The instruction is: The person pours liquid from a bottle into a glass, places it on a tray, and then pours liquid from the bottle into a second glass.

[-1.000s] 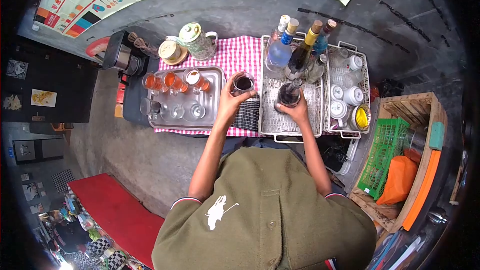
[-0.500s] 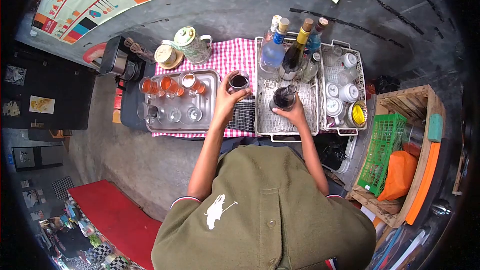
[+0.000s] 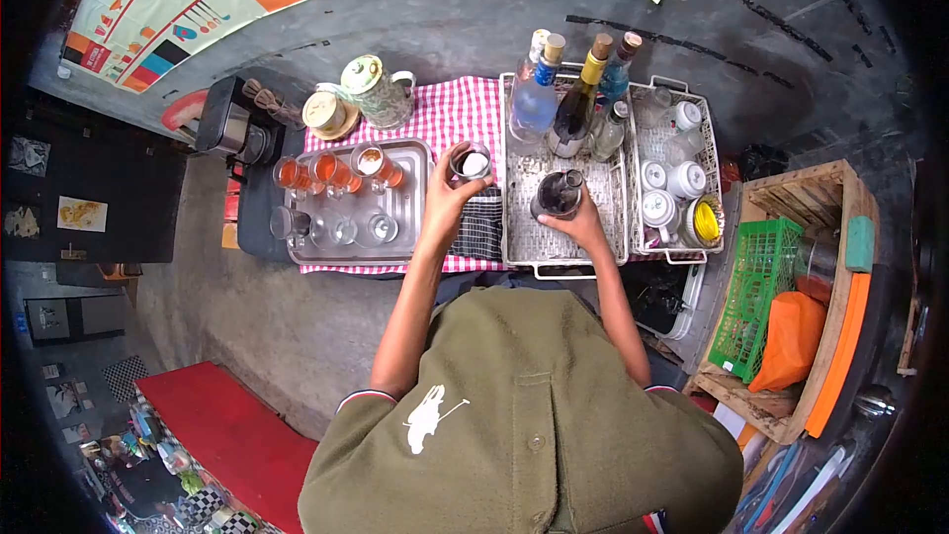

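Observation:
My left hand [image 3: 451, 192] is wrapped round a small dark cup [image 3: 474, 162] with something pale showing inside its mouth, between the metal tray [image 3: 420, 237] and the white wire rack. Over the rack [image 3: 519, 247] my right hand [image 3: 581, 222] grips a dark glass bottle [image 3: 558, 196], its mouth tilted up. Behind it in the rack stand several corked bottles, among them a blue one [image 3: 535, 104] and a dark one with a yellow neck [image 3: 575, 117]. On the tray are glasses of red-orange drink [image 3: 329, 170] and clear, upturned-looking glasses [image 3: 383, 226].
A second rack [image 3: 675, 255] holds white-lidded jars [image 3: 686, 180]. A patterned pitcher [image 3: 376, 94] and a lidded cup [image 3: 323, 114] stand at the back left on the checked cloth [image 3: 457, 104]. To the right is a wooden crate [image 3: 830, 208] with a green basket [image 3: 756, 287].
The cup's inside looked dark before and now shows something pale. Both hands keep their holds, and the view has shifted slightly.

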{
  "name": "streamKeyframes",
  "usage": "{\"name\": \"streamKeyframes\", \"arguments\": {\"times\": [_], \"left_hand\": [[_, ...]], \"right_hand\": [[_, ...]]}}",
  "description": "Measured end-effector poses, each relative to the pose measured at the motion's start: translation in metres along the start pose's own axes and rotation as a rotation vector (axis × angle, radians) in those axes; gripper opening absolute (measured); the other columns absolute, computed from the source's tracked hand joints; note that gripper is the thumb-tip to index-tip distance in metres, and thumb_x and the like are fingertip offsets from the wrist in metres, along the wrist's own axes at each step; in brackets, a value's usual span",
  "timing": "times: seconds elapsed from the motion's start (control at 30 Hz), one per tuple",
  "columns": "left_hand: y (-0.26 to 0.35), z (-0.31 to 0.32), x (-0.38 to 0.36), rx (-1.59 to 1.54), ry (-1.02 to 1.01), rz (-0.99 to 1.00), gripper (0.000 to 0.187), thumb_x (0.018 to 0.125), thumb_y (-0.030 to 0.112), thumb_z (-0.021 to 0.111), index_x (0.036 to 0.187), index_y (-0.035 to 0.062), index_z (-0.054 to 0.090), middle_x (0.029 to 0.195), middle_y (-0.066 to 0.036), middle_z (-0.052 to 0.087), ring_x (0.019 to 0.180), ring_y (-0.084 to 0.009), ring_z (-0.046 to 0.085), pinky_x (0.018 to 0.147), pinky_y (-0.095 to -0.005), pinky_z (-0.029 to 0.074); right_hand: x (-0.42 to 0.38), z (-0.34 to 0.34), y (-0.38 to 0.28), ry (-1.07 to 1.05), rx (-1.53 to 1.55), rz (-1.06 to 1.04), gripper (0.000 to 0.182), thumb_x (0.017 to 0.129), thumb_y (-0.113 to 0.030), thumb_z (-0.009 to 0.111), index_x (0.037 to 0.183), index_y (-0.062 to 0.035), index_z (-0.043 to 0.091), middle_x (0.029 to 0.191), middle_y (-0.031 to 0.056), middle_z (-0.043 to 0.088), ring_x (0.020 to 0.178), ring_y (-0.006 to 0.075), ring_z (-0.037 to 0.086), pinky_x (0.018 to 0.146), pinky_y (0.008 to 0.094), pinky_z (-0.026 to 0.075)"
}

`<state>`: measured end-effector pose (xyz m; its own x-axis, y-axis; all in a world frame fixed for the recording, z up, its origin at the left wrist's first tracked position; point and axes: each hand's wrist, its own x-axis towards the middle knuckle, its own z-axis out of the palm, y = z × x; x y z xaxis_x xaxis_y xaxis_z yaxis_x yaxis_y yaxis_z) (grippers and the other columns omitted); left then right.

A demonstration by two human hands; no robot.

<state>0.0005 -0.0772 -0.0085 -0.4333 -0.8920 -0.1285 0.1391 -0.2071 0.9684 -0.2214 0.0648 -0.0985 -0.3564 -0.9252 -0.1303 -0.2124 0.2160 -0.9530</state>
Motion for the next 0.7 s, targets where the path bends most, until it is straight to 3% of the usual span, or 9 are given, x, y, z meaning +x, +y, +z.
{"name": "streamKeyframes", "arguments": {"times": [0.33,0.43,0.53,0.7], "left_hand": [[0.016,0.002,-0.014,0.027,0.01,-0.013,0.069,0.074,0.001,0.079,0.137,-0.0037,0.051,0.129,-0.013,0.06,0.12,-0.0203,0.058,0.103,-0.033,0.046],[0.018,-0.001,-0.016,0.061,-0.023,-0.02,0.069,0.074,0.0,0.078,0.137,-0.0047,0.051,0.13,-0.013,0.059,0.12,-0.0203,0.058,0.104,-0.0336,0.046],[0.017,0.0,-0.018,0.038,-0.024,-0.023,0.068,0.074,-0.001,0.077,0.137,-0.0048,0.051,0.13,-0.012,0.059,0.12,-0.0196,0.058,0.104,-0.0338,0.047],[0.025,0.001,-0.021,-0.004,-0.042,-0.055,0.067,0.074,-0.007,0.076,0.137,-0.003,0.051,0.13,-0.011,0.059,0.121,-0.0191,0.058,0.104,-0.033,0.047]], "right_hand": [[-0.002,-0.003,-0.013,-0.026,0.052,-0.049,0.103,0.068,-0.024,0.093,0.151,-0.0124,0.033,0.132,0.0182,0.059,0.119,0.0274,0.063,0.102,0.0399,0.049],[0.002,-0.002,-0.007,0.006,0.013,-0.146,0.103,0.068,-0.024,0.093,0.151,-0.0117,0.032,0.131,0.0188,0.059,0.117,0.0276,0.064,0.102,0.04,0.05],[0.001,-0.005,-0.008,-0.036,0.043,-0.094,0.105,0.068,-0.025,0.093,0.152,-0.0102,0.03,0.137,0.0191,0.055,0.124,0.0283,0.059,0.105,0.0405,0.048],[-0.007,-0.008,-0.021,0.091,-0.051,-0.262,0.108,0.069,-0.027,0.092,0.153,-0.0079,0.027,0.15,0.0192,0.042,0.138,0.0316,0.044,0.114,0.0451,0.038]]}}
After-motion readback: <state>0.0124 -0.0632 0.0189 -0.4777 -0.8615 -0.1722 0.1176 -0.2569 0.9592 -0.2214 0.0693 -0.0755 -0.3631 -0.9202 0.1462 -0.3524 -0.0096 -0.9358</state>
